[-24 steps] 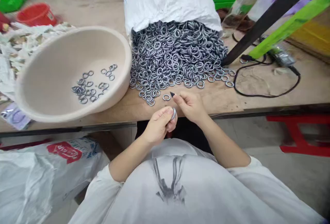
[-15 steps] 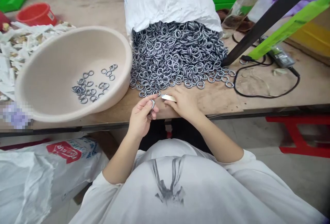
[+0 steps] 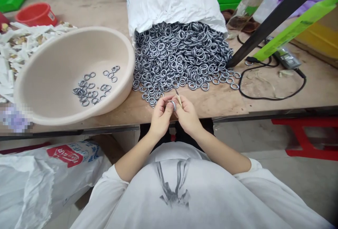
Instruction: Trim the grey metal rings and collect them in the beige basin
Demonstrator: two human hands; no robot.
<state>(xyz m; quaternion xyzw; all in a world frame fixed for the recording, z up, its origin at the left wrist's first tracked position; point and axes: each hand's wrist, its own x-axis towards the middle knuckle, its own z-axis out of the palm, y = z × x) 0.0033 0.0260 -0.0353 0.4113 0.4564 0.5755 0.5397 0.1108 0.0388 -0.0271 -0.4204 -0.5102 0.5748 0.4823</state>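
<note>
My left hand is closed on a grey ring, pinched between thumb and fingers in front of my body. In my right hand is a small knife with a pale handle and a thin dark tip pointing away from me. Both hands meet at the ring, and part of the ring is hidden by the fingers. Just beyond them a large heap of similar grey rings spills from a white sack. To the left, a beige basin holds a loose group of rings.
White scraps lie left of the basin, near a red tub. A dark slanted post, a green strip and a corded device occupy the right. A red stool stands below the table.
My left hand has moved right with the ring, and the hands have come together. My right hand has drawn nearer to me and turned the knife tip to point away. Several rings shifted at the heap's near edge.
</note>
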